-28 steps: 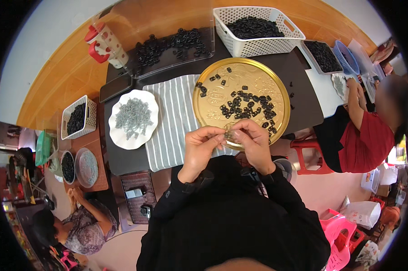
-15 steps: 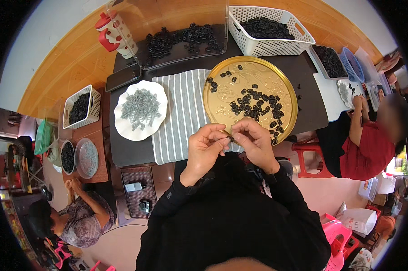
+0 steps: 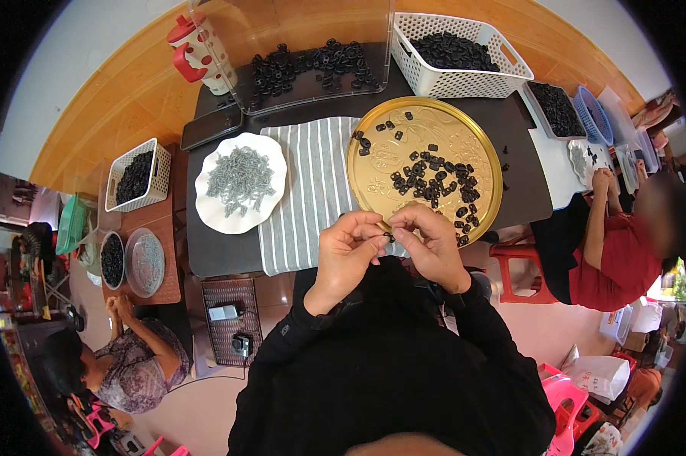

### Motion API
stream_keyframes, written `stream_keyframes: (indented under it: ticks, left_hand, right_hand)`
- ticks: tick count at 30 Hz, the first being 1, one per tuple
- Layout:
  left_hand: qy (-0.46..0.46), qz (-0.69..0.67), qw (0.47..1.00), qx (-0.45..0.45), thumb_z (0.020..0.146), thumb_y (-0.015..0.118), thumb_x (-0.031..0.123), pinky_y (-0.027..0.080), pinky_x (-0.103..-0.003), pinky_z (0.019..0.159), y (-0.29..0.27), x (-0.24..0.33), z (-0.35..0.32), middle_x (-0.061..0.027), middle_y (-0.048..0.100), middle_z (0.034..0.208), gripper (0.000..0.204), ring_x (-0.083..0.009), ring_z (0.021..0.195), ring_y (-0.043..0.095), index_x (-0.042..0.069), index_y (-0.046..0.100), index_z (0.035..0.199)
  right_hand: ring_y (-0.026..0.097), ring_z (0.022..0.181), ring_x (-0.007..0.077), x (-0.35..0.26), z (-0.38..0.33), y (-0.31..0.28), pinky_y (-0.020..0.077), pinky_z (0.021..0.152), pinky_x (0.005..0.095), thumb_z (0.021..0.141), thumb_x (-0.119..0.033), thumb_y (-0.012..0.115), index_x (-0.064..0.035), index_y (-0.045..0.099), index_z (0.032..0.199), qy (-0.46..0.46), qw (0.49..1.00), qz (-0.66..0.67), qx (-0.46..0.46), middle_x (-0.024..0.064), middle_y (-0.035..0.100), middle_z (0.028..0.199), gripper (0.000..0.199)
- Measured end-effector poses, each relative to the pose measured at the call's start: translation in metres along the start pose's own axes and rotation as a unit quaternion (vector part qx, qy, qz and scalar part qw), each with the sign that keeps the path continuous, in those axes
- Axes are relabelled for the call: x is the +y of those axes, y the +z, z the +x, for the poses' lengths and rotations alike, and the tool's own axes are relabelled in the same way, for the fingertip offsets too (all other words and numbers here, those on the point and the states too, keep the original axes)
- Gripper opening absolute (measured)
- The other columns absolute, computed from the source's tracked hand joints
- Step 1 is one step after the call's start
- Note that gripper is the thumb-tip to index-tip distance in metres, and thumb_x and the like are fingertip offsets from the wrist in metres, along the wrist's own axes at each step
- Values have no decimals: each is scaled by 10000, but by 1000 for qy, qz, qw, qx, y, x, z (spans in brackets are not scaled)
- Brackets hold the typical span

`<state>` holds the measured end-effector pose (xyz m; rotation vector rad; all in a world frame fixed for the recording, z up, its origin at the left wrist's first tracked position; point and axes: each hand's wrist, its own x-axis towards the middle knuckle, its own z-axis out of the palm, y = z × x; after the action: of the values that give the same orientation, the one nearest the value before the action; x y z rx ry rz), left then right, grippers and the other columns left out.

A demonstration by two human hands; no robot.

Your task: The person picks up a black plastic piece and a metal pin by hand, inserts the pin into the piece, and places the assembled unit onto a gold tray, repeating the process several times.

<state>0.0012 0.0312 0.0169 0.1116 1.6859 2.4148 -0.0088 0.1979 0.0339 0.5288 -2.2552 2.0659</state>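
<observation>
My left hand (image 3: 346, 254) and my right hand (image 3: 431, 245) meet at the near edge of the dark table, fingertips pinched together on a small black part (image 3: 388, 238) between them. Just beyond them lies a round gold tray (image 3: 373, 178) holding several small black parts (image 3: 434, 185). To its left a striped grey cloth (image 3: 309, 194) lies flat, and left of that a white plate (image 3: 215, 214) carries a heap of grey metal springs (image 3: 238, 180).
A white basket of black parts (image 3: 457, 47) and a clear tray of black rings (image 3: 309, 64) stand at the back. A red-and-white jug (image 3: 199, 52) and a phone (image 3: 210, 125) sit back left. Other people sit at my right (image 3: 613, 247) and lower left (image 3: 123, 365).
The view has shifted, so the table sits slightly lower and to the right in the picture. My hands stay together at the tray's near edge, fingers still working the small part.
</observation>
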Motion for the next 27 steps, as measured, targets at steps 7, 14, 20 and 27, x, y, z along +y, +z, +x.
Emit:
stream_keyframes:
  ticks: [7,14,20,27]
  left_hand:
    - [12,28,999,12,856,600,-90,478,-193,545,4,-3,-6,-51,653,830,242,-78,666,589,-23,579,1087]
    - [18,9,1000,6,852,602,-93,474,-191,549,-1,0,-7,-44,645,826,268,-76,663,585,-20,578,1109]
    - [25,0,1000,-5,857,589,-87,469,-193,574,-9,0,-9,-27,623,834,297,-63,693,566,-16,570,1145]
    - [95,26,985,139,836,627,-58,446,-190,548,-48,9,-20,-3,630,829,238,-74,655,581,-1,660,1064]
  right_hand:
    - [593,704,234,-1,5,-1,449,613,306,792,93,585,-11,612,965,-138,976,-158,-51,113,570,756,204]
    - [586,719,149,-1,-1,2,449,636,268,850,33,587,3,615,984,30,999,15,-29,75,611,800,140]
    - [562,735,151,-7,6,-1,435,657,258,849,23,584,18,614,982,-34,995,-97,-7,72,593,819,136]
    - [551,759,303,-2,13,11,445,675,362,761,77,572,29,603,901,-168,932,-319,42,131,567,845,151]
